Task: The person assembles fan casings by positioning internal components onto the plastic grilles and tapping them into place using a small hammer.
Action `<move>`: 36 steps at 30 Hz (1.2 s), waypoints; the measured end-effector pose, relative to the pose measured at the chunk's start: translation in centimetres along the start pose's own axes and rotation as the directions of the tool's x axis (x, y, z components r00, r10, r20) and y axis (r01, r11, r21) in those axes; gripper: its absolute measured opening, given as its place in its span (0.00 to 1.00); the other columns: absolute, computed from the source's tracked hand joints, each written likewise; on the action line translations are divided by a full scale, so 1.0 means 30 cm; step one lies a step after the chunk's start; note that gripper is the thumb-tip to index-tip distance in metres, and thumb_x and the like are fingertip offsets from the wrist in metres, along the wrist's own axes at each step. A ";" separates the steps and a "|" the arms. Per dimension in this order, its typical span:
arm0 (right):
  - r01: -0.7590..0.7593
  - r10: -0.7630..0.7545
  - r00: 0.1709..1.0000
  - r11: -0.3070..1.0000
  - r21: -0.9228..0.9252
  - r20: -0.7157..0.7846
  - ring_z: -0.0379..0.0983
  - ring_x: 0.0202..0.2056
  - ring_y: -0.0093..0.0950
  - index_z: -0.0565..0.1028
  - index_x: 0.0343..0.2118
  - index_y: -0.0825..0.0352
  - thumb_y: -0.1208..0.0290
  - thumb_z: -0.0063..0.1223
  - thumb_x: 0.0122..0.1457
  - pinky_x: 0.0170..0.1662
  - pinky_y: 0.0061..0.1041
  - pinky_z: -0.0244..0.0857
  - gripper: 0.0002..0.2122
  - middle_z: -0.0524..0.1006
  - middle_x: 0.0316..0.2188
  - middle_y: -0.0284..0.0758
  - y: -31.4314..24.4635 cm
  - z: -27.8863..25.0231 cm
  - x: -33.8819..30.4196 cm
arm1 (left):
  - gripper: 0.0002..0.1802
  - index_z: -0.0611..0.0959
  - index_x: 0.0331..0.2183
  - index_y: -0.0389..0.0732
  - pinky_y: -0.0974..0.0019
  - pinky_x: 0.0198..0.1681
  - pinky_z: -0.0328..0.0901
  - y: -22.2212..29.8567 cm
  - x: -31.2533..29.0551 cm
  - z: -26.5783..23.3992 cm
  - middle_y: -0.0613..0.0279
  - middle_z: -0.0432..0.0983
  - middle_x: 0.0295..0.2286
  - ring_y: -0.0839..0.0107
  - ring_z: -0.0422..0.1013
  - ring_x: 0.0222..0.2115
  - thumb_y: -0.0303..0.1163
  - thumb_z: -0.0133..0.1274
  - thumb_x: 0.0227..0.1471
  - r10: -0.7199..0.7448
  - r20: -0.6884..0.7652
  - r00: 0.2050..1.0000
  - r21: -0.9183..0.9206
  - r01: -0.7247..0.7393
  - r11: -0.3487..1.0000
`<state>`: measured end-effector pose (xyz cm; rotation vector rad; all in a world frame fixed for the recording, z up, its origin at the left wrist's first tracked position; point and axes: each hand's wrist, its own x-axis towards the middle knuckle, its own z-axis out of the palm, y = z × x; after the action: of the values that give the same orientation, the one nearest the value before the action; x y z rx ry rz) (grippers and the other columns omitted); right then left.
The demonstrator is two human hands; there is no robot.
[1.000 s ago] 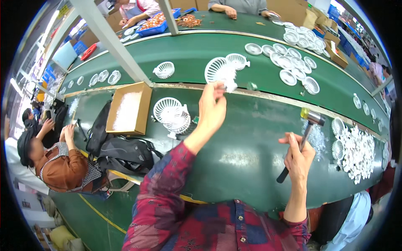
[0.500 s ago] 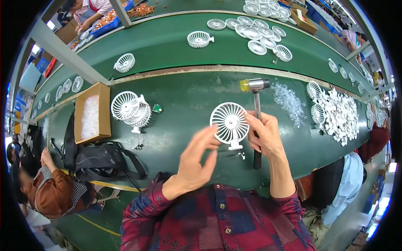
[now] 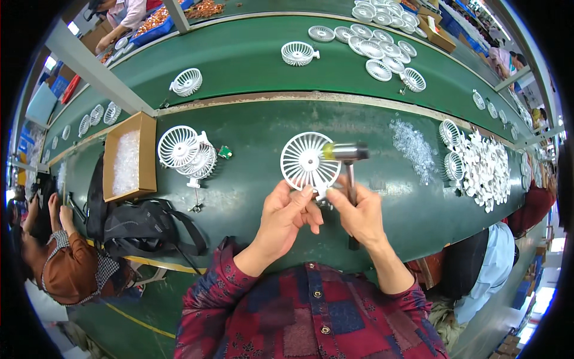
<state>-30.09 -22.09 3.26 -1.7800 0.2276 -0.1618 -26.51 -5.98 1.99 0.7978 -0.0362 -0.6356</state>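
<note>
A round white fan housing [image 3: 299, 157] with radial ribs is held upright before me, above the green table. My left hand [image 3: 286, 215] is closed at its lower left rim, thumb in front. My right hand [image 3: 363, 216] is closed round the dark handle of a hammer [image 3: 350, 173], with thumb and fingers at the small white neck under the housing. The hammer's head, blurred, overlaps the housing's right edge; its yellow face points left. Fingers partly hide the neck. To the left lie more white fan housings [image 3: 178, 146] and a small green circuit board [image 3: 225, 152].
A cardboard box [image 3: 146, 161] of clear small parts and a black backpack [image 3: 149, 230] stand left. Right lie clear pieces [image 3: 414, 146] and a heap of white parts [image 3: 483, 170]. Beyond runs a green conveyor belt [image 3: 239, 66] carrying fan parts. Co-workers sit at both sides.
My left hand has come in from the left and now grips the housing's lower rim. The housing and hammer have moved left, and my right hand has shifted with them. Belt parts have slid right.
</note>
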 end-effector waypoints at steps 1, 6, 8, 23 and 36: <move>-0.128 0.125 0.990 0.991 0.046 0.064 0.57 0.12 0.10 0.78 0.43 0.72 0.72 0.57 0.59 0.13 0.15 0.45 0.11 0.70 0.16 0.23 0.001 -0.002 -0.011 | 0.16 0.66 0.46 0.34 0.69 0.23 0.70 -0.005 -0.003 0.001 0.56 0.73 0.35 0.71 0.74 0.25 0.34 0.47 0.62 0.000 -0.003 1.000 0.001 0.000 1.000; -0.407 0.361 0.902 0.894 0.189 0.236 0.56 0.12 0.10 0.79 0.36 0.72 0.72 0.58 0.59 0.13 0.16 0.43 0.08 0.71 0.16 0.24 -0.025 -0.019 -0.034 | 0.18 0.62 0.46 0.35 0.70 0.21 0.70 -0.019 -0.019 -0.007 0.52 0.73 0.32 0.71 0.73 0.22 0.35 0.47 0.63 0.114 -0.079 0.990 0.295 -0.086 0.952; -0.376 0.322 0.905 0.910 0.174 0.277 0.58 0.14 0.11 0.79 0.35 0.73 0.73 0.57 0.60 0.15 0.16 0.47 0.08 0.71 0.16 0.24 -0.051 -0.033 -0.046 | 0.18 0.62 0.46 0.34 0.69 0.21 0.71 -0.004 -0.023 0.003 0.52 0.73 0.32 0.70 0.73 0.22 0.36 0.46 0.63 0.067 -0.080 0.995 0.217 -0.048 0.975; 0.288 -0.197 0.943 0.887 -0.361 0.267 0.77 0.31 0.47 0.72 0.48 0.74 0.84 0.53 0.51 0.31 0.35 0.70 0.19 0.78 0.28 0.50 -0.036 -0.019 -0.107 | 0.23 0.63 0.52 0.37 0.69 0.23 0.72 -0.031 -0.032 0.007 0.38 0.71 0.48 0.69 0.75 0.26 0.22 0.51 0.55 0.061 -0.043 0.997 0.032 -0.060 0.998; 0.575 -0.586 0.796 0.656 -0.490 0.150 0.77 0.27 0.34 0.75 0.47 0.68 0.84 0.58 0.47 0.25 0.29 0.69 0.20 0.78 0.34 0.39 -0.014 -0.030 -0.082 | 0.41 0.46 0.62 0.37 0.71 0.36 0.71 -0.015 -0.040 -0.022 0.43 0.76 0.43 0.71 0.76 0.35 0.23 0.52 0.56 0.338 0.123 0.933 0.801 -0.295 0.521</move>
<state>-32.67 -22.26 3.88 -2.3477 -0.3431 -0.6367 -27.54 -5.14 1.47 1.6708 -0.4600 -0.2049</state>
